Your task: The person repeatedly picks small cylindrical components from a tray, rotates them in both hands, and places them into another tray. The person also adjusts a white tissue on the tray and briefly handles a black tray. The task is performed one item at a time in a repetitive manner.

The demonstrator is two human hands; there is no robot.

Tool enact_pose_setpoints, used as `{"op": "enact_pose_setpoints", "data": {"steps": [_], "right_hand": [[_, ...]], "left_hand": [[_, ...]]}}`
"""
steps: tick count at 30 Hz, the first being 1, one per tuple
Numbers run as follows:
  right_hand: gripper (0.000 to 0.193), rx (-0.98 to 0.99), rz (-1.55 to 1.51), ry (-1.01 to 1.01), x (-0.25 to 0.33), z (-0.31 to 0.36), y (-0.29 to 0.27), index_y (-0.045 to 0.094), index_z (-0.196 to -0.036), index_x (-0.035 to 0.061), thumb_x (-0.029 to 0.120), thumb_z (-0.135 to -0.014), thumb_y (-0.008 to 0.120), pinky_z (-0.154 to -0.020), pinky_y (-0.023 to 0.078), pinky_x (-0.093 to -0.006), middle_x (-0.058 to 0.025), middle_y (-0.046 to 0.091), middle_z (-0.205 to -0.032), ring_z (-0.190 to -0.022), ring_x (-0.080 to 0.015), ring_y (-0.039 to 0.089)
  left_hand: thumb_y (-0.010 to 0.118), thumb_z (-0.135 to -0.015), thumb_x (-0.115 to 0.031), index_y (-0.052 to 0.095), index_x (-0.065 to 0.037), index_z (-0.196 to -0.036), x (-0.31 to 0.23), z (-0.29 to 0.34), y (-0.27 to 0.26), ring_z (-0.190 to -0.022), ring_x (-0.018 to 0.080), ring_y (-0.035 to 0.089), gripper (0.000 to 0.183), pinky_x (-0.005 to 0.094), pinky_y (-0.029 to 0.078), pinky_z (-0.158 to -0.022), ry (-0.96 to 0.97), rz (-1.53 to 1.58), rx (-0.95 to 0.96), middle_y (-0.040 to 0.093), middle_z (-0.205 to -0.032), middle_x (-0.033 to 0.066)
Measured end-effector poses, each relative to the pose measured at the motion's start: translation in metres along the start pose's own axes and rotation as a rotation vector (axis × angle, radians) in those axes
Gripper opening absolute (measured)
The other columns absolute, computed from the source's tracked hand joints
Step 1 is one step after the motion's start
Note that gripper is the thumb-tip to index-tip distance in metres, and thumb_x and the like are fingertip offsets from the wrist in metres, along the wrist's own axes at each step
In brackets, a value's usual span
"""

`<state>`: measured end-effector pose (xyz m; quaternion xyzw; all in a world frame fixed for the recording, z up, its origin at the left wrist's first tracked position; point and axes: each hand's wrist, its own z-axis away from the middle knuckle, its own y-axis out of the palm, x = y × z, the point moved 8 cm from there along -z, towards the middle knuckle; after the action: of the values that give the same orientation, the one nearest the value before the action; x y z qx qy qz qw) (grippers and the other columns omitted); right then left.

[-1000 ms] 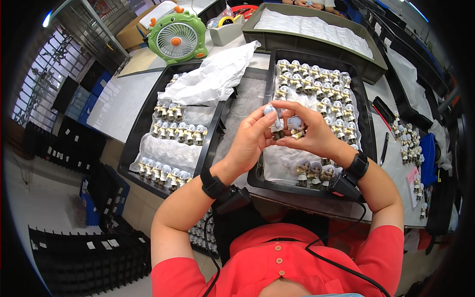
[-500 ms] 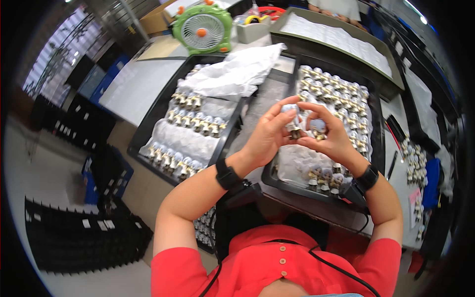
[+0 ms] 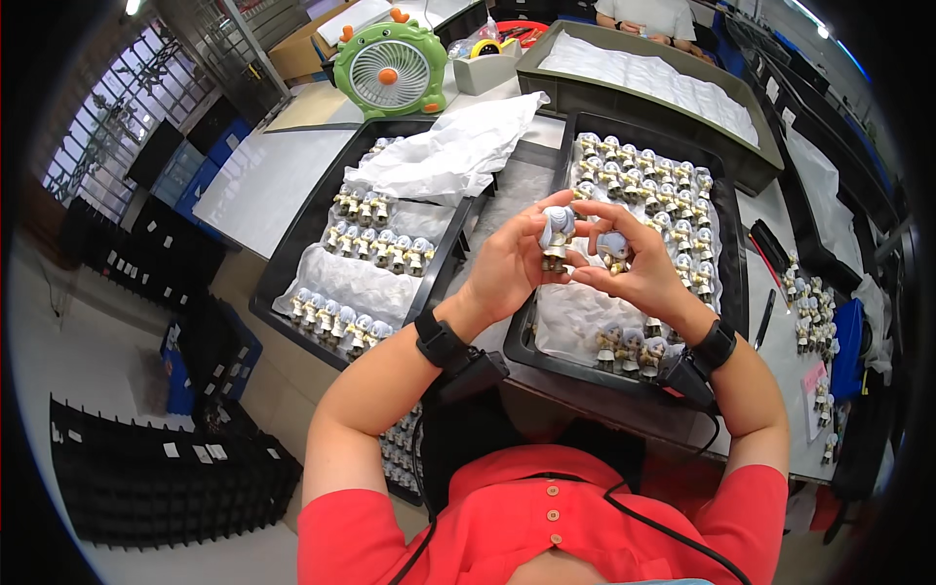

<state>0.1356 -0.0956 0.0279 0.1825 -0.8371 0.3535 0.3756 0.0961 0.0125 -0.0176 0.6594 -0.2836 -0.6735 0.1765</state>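
Observation:
Above the right black tray (image 3: 531, 353), my two hands are close together, each with a small pale-haired figurine. My left hand (image 3: 507, 261) is closed around an upright figurine (image 3: 557, 237) in a white and gold outfit. Between the thumb and fingers of my right hand (image 3: 639, 261) sits a second figurine (image 3: 613, 252), its head up and part of its body hidden. My fingertips nearly meet between the two. Below, rows of figurines (image 3: 682, 210) fill much of the right tray, with several more (image 3: 632, 349) at its near edge on white wrapping (image 3: 575, 322).
The left black tray (image 3: 278, 327) holds figurine rows (image 3: 380, 246) and a white sheet (image 3: 448, 151). Behind stand a green fan (image 3: 390, 68) and an olive bin (image 3: 663, 112). At right lie a black pen (image 3: 766, 317) and loose figurines (image 3: 814, 317). A person (image 3: 648, 19) sits across.
The left-hand figurine has turned, so its long pale hair shows more. The right-hand figurine is tipped a little differently. My whole view has shifted slightly.

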Motion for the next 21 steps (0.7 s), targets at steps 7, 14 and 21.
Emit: {"op": "enact_pose_setpoints", "data": {"steps": [7, 14, 21], "right_hand": [[0.058, 0.016, 0.063, 0.003, 0.000, -0.001, 0.000, 0.052, -0.120, 0.0069, 0.017, -0.068, 0.077, -0.083, 0.045, -0.0297, -0.0087, 0.063, -0.105, -0.093, -0.0173, 0.060], [0.055, -0.027, 0.052, 0.037, -0.005, 0.000, -0.002, 0.053, -0.118, 0.0080, 0.013, -0.068, 0.076, -0.075, 0.048, -0.0279, -0.0077, 0.061, -0.099, -0.087, -0.0171, 0.061], [0.048, -0.063, 0.225, -0.170, 0.009, 0.001, 0.004, 0.057, -0.112, 0.0083, 0.010, -0.068, 0.075, -0.066, 0.048, -0.0263, -0.0062, 0.059, -0.087, -0.072, -0.0158, 0.059]], "left_hand": [[0.037, -0.087, -0.029, 0.029, -0.007, -0.138, 0.003, 0.000, -0.002, -0.088, 0.0189, 0.060, 0.056, 0.0352, 0.048, -0.077, -0.011, 0.000, -0.020, 0.056, -0.115, 0.0111], [0.036, -0.094, -0.026, 0.024, -0.007, -0.138, 0.001, 0.001, 0.002, -0.095, 0.0218, 0.058, 0.049, 0.0370, 0.049, -0.082, 0.042, 0.039, -0.054, 0.052, -0.115, 0.0112], [0.041, -0.096, -0.024, 0.017, -0.009, -0.139, 0.009, 0.006, 0.003, -0.105, 0.0194, 0.052, 0.052, 0.0355, 0.048, -0.083, 0.070, 0.044, -0.114, 0.046, -0.114, 0.0083]]}}
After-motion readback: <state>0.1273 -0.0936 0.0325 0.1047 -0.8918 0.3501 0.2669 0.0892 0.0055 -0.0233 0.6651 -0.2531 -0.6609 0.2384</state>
